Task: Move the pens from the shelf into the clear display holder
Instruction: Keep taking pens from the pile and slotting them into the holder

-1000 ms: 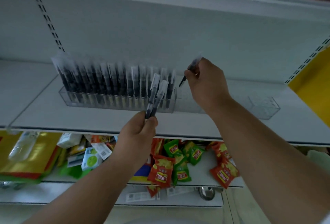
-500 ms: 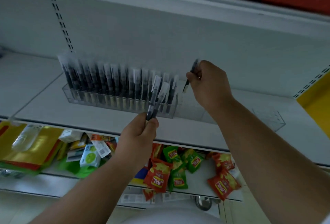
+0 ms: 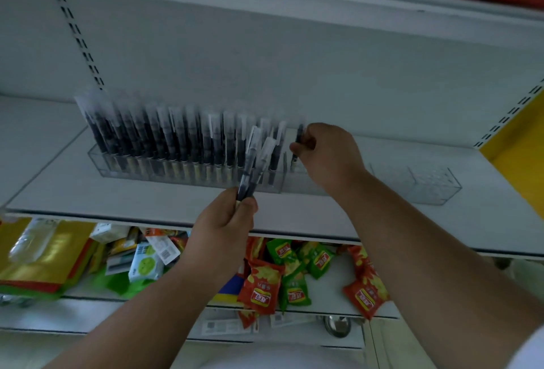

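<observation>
Pen (image 3: 298, 145) in right hand (image 3: 329, 154)

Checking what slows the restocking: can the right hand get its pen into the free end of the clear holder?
Probably yes. The right hand pinches a pen above the clear holder, just right of the standing pens; nothing blocks the way.

On the lower shelf (image 3: 329, 295) lies a loose heap of red snack packets (image 3: 260, 287) and green snack packets (image 3: 284, 252), some overlapping. To their left sit a gold foil bag (image 3: 44, 257), a small white and green pack (image 3: 145, 264) and a white card with printed codes (image 3: 163, 249). A yellow panel (image 3: 521, 145) stands at the far right.
</observation>
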A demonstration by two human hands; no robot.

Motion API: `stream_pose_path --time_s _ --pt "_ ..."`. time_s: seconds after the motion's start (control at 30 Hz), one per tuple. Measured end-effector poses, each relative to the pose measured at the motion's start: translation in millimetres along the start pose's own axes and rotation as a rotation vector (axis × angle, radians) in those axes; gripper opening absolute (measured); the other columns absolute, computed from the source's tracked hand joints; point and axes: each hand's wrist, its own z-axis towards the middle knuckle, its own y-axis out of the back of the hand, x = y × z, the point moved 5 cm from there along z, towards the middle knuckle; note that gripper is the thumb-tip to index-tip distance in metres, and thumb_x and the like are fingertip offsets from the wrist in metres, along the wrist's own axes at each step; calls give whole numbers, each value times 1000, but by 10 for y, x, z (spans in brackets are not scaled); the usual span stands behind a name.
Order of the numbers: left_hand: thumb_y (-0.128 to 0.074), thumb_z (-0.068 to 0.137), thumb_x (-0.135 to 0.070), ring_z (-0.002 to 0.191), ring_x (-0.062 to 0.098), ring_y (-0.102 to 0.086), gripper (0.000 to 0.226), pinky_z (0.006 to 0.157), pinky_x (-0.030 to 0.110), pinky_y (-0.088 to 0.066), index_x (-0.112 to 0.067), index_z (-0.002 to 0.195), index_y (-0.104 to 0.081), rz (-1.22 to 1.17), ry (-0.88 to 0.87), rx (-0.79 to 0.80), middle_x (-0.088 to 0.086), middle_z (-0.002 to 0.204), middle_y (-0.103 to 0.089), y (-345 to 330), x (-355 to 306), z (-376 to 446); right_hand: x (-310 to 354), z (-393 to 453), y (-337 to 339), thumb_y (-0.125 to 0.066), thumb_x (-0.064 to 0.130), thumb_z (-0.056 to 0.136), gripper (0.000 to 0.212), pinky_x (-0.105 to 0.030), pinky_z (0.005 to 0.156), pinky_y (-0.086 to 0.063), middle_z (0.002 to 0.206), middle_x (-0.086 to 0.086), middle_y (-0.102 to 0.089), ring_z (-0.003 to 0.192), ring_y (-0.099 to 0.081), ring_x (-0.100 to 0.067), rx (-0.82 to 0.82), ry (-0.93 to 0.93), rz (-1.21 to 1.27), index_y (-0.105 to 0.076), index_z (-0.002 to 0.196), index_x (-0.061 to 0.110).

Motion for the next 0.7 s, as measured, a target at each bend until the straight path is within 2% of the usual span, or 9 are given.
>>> stream_pose_path --time_s 0.1,0.2,0.3,0.4,0.5,0.6,0.7 --pt "-46 100 -20 55 19 -27 29 55 39 -24 -18 72 -51 8 6 9 -2 58 -35 14 17 0 -9 5 0 -64 34 92 24 -26 65 -36 79 2 -57 80 -58 -19 2 -26 -49 -61 86 12" --pt "-47 101 -21 59 22 -29 27 58 40 -26 -18 74 -55 18 5 17 0 61 -37 40 25 -5 -12 -130 45 -66 43 89 31 -24 69 -35 90 5 -57 82 -54 -12 -45 -61 3 -62 102 15" --pt "-46 101 -20 57 21 -29 27 58 41 -26 -20 77 -56 33 -14 34 -1 60 -37 27 -9 8 89 -384 180 -63 44 91 25 -24 63 -39 84 9 -60 75 -56 -8 -139 -43 144 -62 96 20" --pt "-48 100 -22 57 21 -28 23 56 40 -24 -19 78 -56 18 -24 66 -1 58 -35 -61 -39 26 265 -584 149 -62 44 91 23 -19 57 -43 71 11 -61 62 -55 0 45 -18 388 -65 84 23" --pt "-49 97 -29 54 18 -28 22 53 37 -23 -25 77 -57 -13 -37 151 -5 57 -36 -218 -63 14 290 -665 85 -65 29 93 20 -23 52 -42 55 5 -58 49 -53 -9 154 -48 596 -64 79 15" --pt "-45 102 -19 52 14 -33 22 52 31 -28 -17 88 -61 32 -45 149 -6 55 -40 -304 -81 4 167 -666 139 -64 19 94 19 -23 51 -40 53 -1 -59 49 -54 -13 90 -109 730 -64 79 7" --pt "-45 102 -23 50 11 -39 22 52 29 -34 -23 91 -64 133 -79 60 -7 56 -47 -259 -122 -5 19 -622 299 -63 17 95 19 -18 48 -40 56 3 -61 48 -54 -11 -80 -147 796 -64 81 3"
